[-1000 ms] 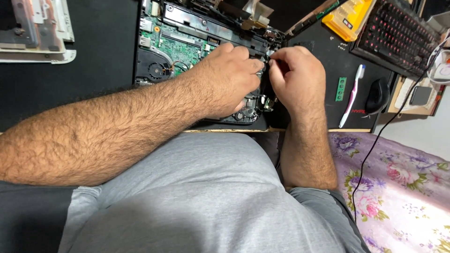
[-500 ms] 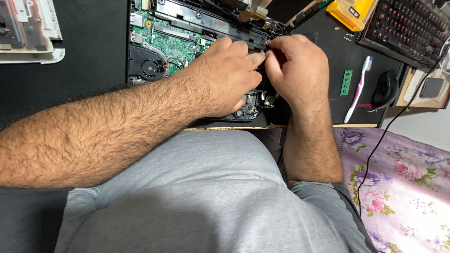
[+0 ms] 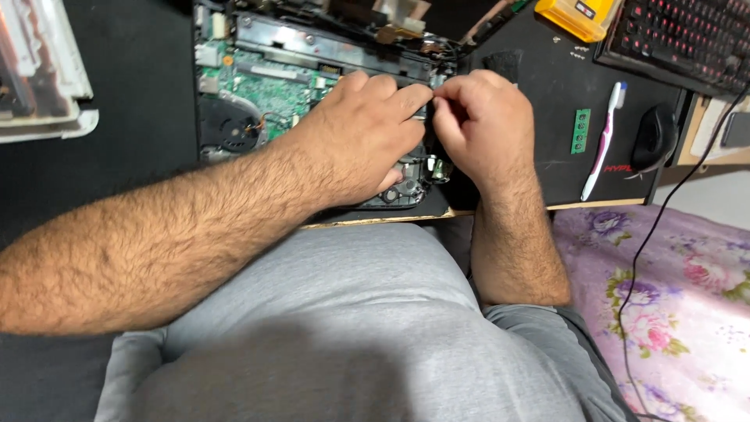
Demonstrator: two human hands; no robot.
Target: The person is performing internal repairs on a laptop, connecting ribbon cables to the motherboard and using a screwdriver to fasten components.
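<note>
**Both hands meet over the opened laptop**

L hand (image 3: 363, 137) & R hand (image 3: 484, 125) are together, fingertips touching at the R edge of the opened laptop (image 3: 312, 86). Fingers of both are curled in, pinching at sth small between them; what it is, can't tell, hands hide it. Laptop lies open on the black worktop (image 3: 133, 101), near its front edge, just ahead of the person's grey shirt; green circuit board (image 3: 269, 90) & round black fan (image 3: 230, 133) show to the L of the L hand. R of the R hand: small green memory stick (image 3: 580, 130), pink-white toothbrush (image 3: 603, 141), black mouse (image 3: 655, 134), all apart from the hands. Far R corner: red-lit keyboard (image 3: 680, 35), yellow box (image 3: 576, 17) beside it. White tray (image 3: 43, 70) far L.
</note>
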